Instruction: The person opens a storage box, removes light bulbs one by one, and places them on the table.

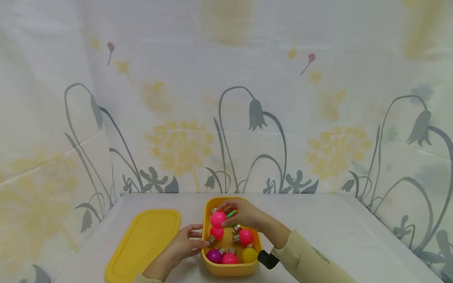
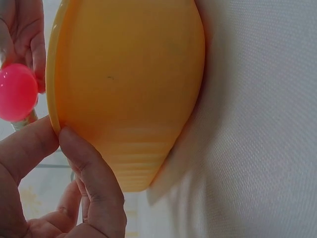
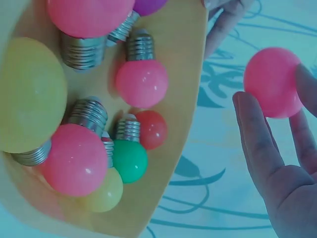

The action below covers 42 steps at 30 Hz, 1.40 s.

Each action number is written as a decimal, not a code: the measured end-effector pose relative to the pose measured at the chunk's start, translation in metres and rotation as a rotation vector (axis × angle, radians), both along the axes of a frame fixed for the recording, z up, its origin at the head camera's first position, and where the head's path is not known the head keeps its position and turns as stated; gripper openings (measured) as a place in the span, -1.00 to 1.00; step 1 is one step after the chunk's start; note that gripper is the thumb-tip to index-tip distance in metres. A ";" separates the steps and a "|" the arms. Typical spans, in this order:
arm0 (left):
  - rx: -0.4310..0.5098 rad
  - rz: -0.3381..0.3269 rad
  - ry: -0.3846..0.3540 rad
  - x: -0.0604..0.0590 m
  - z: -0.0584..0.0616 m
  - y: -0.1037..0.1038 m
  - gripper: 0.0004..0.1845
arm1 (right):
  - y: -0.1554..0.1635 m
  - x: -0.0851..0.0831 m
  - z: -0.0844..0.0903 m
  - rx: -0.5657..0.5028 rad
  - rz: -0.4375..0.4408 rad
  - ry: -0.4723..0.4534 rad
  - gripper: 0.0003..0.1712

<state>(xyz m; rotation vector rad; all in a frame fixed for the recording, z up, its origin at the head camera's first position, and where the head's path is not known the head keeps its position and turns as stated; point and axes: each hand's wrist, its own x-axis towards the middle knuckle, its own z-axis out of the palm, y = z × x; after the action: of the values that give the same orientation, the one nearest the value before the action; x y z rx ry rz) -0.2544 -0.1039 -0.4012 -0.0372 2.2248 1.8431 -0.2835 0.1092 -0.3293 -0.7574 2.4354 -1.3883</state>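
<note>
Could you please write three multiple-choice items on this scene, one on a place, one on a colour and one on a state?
1. Where does the yellow lid lie?
A. on the box
B. on the table, left of the box
C. in the right hand

2. What colour is the bulb that the right hand holds?
A. pink
B. green
C. yellow

3. What is the left hand doing?
A. lifting the lid
B. resting flat on the table
C. holding the rim of the yellow box

Answers: 1 B, the lid lies flat beside the box; 2 A, the right wrist view shows a pink globe at the fingertips; 3 C, the left wrist view shows its grip on the rim.
</note>
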 end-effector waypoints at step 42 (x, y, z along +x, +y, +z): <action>0.018 0.005 0.009 0.000 -0.004 0.000 -0.29 | 0.106 0.007 -0.031 -0.194 -0.386 0.048 -0.53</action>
<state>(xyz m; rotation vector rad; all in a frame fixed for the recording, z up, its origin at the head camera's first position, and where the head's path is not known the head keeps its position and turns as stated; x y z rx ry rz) -0.2540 -0.1036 -0.4050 -0.0305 2.2155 1.8696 -0.2762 0.2148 -0.3607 -0.3696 2.6087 -1.7833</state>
